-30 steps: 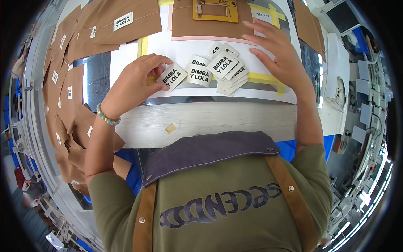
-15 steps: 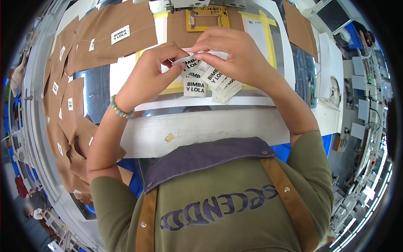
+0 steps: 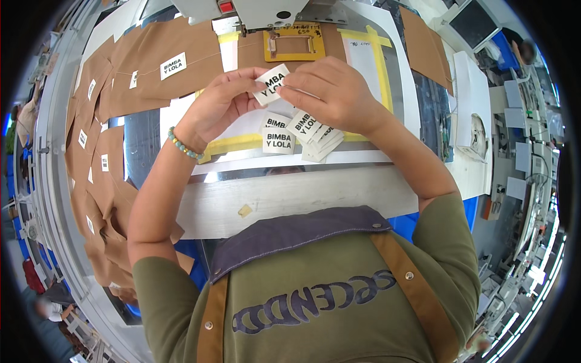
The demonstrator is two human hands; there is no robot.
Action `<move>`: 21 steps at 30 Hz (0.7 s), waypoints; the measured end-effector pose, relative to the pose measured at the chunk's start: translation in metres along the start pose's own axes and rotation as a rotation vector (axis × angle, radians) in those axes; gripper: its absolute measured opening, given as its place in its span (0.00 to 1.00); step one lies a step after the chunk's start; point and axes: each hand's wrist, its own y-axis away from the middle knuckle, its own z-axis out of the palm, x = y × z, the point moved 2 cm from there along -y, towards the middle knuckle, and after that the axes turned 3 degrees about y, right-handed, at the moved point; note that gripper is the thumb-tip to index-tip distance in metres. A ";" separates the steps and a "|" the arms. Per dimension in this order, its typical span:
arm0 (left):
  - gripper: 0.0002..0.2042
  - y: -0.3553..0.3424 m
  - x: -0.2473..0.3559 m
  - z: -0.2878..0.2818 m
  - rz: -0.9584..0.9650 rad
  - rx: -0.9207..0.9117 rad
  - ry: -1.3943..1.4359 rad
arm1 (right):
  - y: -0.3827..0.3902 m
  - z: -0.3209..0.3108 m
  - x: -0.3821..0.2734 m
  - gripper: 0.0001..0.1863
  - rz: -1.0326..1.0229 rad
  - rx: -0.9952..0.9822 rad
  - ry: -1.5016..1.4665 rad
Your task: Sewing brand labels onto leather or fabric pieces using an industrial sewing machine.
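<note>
A white square label with black print (image 3: 272, 78) is held up between my two hands. My left hand (image 3: 224, 103) grips it at its left side, fingers curled behind it. My right hand (image 3: 336, 91) pinches it at its lower right with thumb and fingertips. Below the hands, several similar labels (image 3: 278, 141) lie in overlapping piles on a white board (image 3: 218, 154) edged with yellow tape. Beyond my hands, a yellow frame (image 3: 294, 55) lies on a brown piece (image 3: 248, 51) under a machine head (image 3: 242, 12).
Brown cut pieces (image 3: 115, 193), several bearing white labels, cover the left of the table. Another brown piece (image 3: 423, 45), a white machine housing (image 3: 469, 109) and a screen (image 3: 475, 24) are at the right. A pale plank (image 3: 321, 190) runs along the near edge. Co-workers appear at the periphery.
My hands came together and lifted the label from the left of the piles to above them. My right hand, earlier open, now pinches it. The view shifted, revealing more of the machine head.
</note>
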 end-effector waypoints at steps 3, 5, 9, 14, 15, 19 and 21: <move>0.18 -0.005 -0.006 -0.006 0.000 0.031 -0.032 | 0.001 0.002 0.003 0.16 -0.002 0.015 0.024; 0.19 -0.010 -0.004 -0.010 0.064 0.086 -0.074 | 0.003 0.005 0.012 0.15 0.044 -0.036 0.056; 0.20 -0.011 0.006 0.004 0.267 0.424 -0.374 | 0.014 0.029 0.044 0.08 0.177 -0.062 0.214; 0.17 -0.010 0.010 0.005 0.561 0.359 -1.281 | 0.010 0.041 0.057 0.11 0.171 -0.065 0.254; 0.17 -0.011 0.009 0.011 0.729 0.290 -1.517 | 0.010 0.043 0.057 0.11 0.169 -0.078 0.277; 0.18 -0.017 0.003 0.017 0.842 0.242 -1.619 | 0.010 0.044 0.056 0.11 0.163 -0.105 0.279; 0.18 -0.017 0.004 0.018 0.832 0.251 -1.630 | 0.012 0.040 0.060 0.08 0.230 -0.015 0.298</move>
